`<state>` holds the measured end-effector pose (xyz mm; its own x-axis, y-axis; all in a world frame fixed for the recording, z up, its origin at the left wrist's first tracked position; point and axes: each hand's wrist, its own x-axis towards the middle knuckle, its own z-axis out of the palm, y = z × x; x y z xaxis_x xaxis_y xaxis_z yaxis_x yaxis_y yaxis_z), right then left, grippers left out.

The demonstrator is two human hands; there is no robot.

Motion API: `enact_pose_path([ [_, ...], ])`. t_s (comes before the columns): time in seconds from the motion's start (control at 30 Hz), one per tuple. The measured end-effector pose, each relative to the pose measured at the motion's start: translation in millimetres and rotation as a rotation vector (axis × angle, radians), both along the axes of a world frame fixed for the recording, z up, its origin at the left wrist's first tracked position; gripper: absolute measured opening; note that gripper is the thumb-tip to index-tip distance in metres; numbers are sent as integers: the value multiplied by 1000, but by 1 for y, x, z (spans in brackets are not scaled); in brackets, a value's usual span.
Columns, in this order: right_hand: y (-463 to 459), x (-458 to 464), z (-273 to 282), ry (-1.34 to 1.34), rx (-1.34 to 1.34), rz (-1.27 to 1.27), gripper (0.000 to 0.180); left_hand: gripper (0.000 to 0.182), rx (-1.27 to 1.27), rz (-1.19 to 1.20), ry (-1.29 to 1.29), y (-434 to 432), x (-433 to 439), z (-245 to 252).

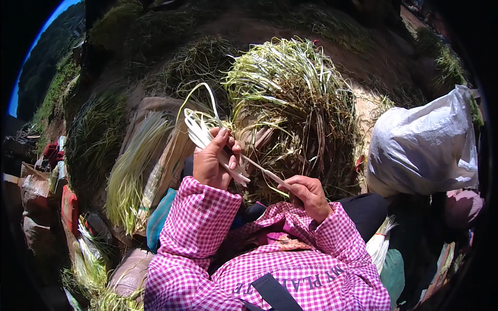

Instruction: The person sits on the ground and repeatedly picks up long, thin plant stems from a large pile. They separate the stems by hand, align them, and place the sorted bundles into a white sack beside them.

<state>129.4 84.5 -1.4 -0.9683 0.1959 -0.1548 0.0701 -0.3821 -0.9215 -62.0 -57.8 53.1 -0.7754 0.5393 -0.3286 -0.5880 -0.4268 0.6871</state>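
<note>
My left hand [214, 159] grips a small bunch of white stalks [197, 128], probably blanched chives, their cut-looking ends pointing down to the right. From that hand a single pale stalk [268, 173] stretches across to my right hand [309, 196], which pinches its lower end between thumb and fingers. A thin yellow-green strand hangs near the right fingers. Just beyond both hands rises a big heap of uncleaned stalks [288, 85], with green-yellow leaves on top and brown, dry roots or husks facing me.
Left of my knee, long pale stalks [136, 167] lie on a woven sack [165, 167]. A full white sack [424, 144] stands at the right. A tied white bundle [379, 245] sits beside my right leg. More bundles [89, 260] lie at lower left; darker greens [97, 136] cover the ground.
</note>
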Motion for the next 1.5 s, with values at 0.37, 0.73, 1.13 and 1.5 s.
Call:
enact_pose_path([
  [0.37, 24, 31, -82, -533, 1473, 43, 15, 10, 80, 68, 167, -12, -60, 45],
  [0.73, 29, 17, -69, -358, 1347, -106, 28, 14, 121, -116, 191, 7, -47, 48],
  [1.13, -10, 18, -31, -155, -38, -259, 10, 20, 27, -103, -11, 48, -11, -9],
  [1.5, 12, 2, 3, 53, 573, -51, 12, 28, 70, -420, -158, 48, 66, -49],
])
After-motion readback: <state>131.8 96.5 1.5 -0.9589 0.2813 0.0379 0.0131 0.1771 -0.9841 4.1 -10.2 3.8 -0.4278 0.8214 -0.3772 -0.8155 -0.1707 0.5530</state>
